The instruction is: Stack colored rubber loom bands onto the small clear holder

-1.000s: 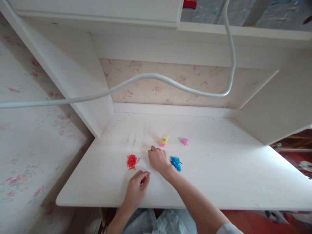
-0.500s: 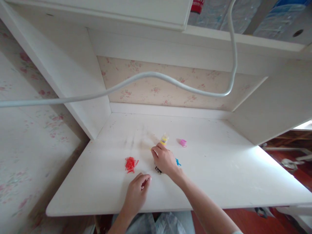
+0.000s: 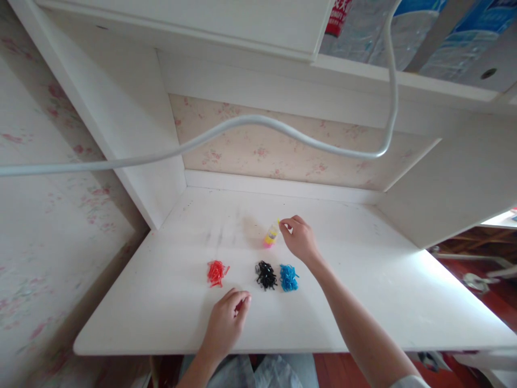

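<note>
My right hand (image 3: 299, 237) is held above the desk with thumb and forefinger pinched on a small yellow rubber band (image 3: 278, 221). The band is at the mouth of a small clear bottle (image 3: 271, 235), which stands upright with yellow and pink contents. My left hand (image 3: 230, 315) rests near the desk's front edge, fingers curled, nothing visible in them. Beyond it lies a pile of red rubber bands (image 3: 217, 273). To the right are a black pile (image 3: 266, 275) and a blue pile (image 3: 288, 277) of similar bands. The pink item seen earlier is hidden behind my right hand.
The white desk (image 3: 161, 302) has side panels and a low back board. A pale cable (image 3: 258, 119) crosses the view above it. Clear plastic bottles (image 3: 416, 27) stand on the upper right shelf (image 3: 404, 75).
My right hand has moved from beside the bottle's left, over the black pile, up and right to its mouth. The black and blue piles are uncovered; the pink item is now covered. My left hand stays put.
</note>
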